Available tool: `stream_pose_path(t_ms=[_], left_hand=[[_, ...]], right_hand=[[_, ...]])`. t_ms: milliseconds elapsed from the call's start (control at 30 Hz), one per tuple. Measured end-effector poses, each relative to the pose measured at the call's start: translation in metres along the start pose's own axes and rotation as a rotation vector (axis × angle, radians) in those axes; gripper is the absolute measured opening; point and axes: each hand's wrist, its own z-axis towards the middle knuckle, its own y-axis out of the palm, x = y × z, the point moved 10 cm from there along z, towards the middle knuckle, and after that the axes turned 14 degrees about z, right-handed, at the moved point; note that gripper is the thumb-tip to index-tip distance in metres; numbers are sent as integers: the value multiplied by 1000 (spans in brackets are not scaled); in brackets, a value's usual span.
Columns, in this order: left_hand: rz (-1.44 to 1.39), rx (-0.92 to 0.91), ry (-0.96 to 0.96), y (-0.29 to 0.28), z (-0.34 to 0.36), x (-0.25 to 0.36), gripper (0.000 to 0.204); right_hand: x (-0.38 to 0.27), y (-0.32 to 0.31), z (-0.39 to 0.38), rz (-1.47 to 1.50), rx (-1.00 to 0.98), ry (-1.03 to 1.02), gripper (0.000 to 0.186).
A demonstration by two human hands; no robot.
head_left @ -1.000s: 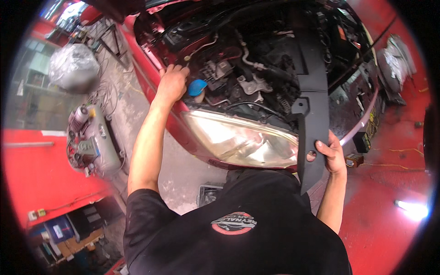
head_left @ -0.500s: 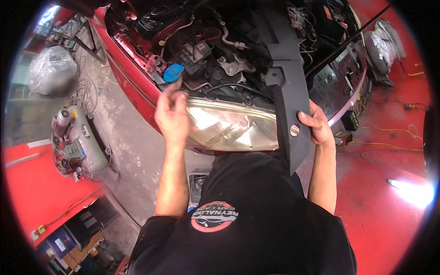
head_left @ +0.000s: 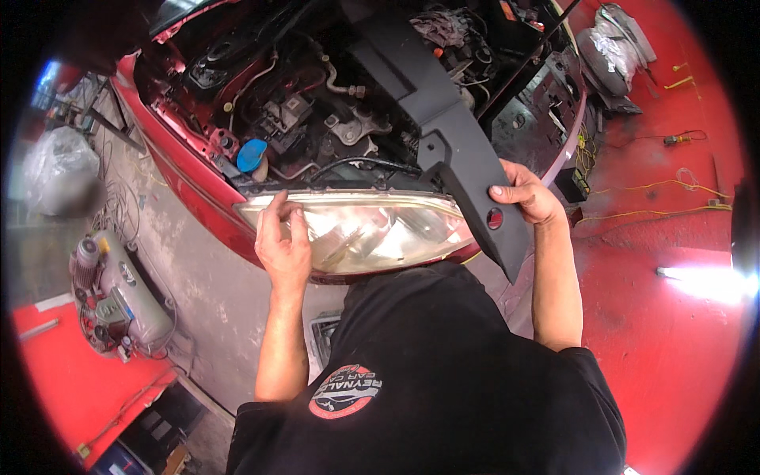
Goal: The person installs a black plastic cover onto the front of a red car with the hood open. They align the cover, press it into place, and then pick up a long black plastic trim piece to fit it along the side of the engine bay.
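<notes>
Your right hand (head_left: 532, 199) has the near end of the long dark grey panel (head_left: 453, 133), with your thumb pressed on top close to the round hole. The panel slants over the engine parts (head_left: 348, 131) of the red car (head_left: 186, 186), and its near end sticks out past the right end of the headlight (head_left: 372, 229). Your left hand (head_left: 283, 247) is over the other end of that light, its fingers loosely bent and a bit apart, and I see nothing in it. The engine space is already open, and the big light sits in its place at the front. The panel looks loose to me, held by you and not fixed down, so I'd guess the work on it is only part done. Setting it down or fastening it is not done yet. I can't tell if the panel rests on the car anywhere or if only your hand holds it up. It covers some of the engine parts, and its far end gets dark near the top. The tips of your right fingers are tucked behind it. I can't tell if your left fingertips touch the light. Your black shirt (head_left: 443, 380) hides part of the tray (head_left: 321, 336) on the floor.
</notes>
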Motion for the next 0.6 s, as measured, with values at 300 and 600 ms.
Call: stream_pose_path(t_ms=[300,600], left_hand=[[-108,-169,132,41,-7,56,41],[7,-32,466,27,8,111,55]], right_hand=[[17,11,-7,131,-73,90,65],[5,0,-7,-208,-29,173,43]])
